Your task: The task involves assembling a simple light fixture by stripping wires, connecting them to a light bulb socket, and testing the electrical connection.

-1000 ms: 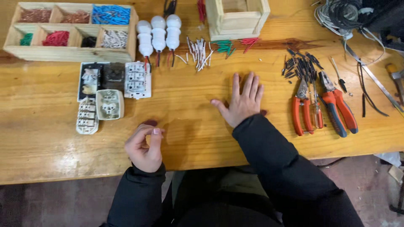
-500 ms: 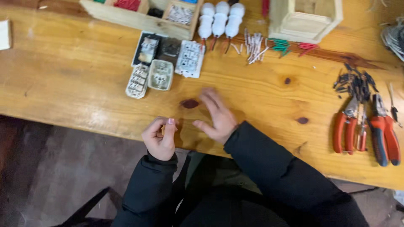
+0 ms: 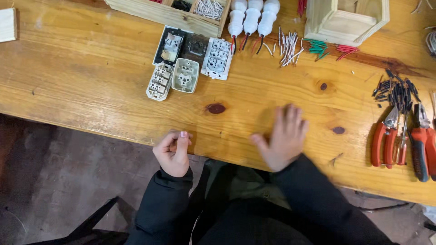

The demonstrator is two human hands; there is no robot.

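My left hand (image 3: 173, 152) is curled into a loose fist at the near edge of the wooden workbench (image 3: 91, 90), holding nothing I can see. My right hand (image 3: 282, 137) lies flat and blurred on the bench top, fingers spread, empty. A group of white and dark electrical sockets and switch parts (image 3: 188, 61) sits beyond my left hand. Red-handled pliers and cutters (image 3: 402, 140) lie to the right of my right hand. Both sleeves are black.
Three white lamp holders (image 3: 252, 18) with wires, a wooden compartment tray (image 3: 172, 12), a small wooden box (image 3: 347, 20), cut white wire pieces (image 3: 288, 45), green and red wire bits (image 3: 329, 47) and black wire pieces (image 3: 395, 88) line the far side. Floor shows at left.
The view has swung left and down, so the bench items sit higher and the floor shows. My right hand has slid right across the bench; my left fist stays at the edge.
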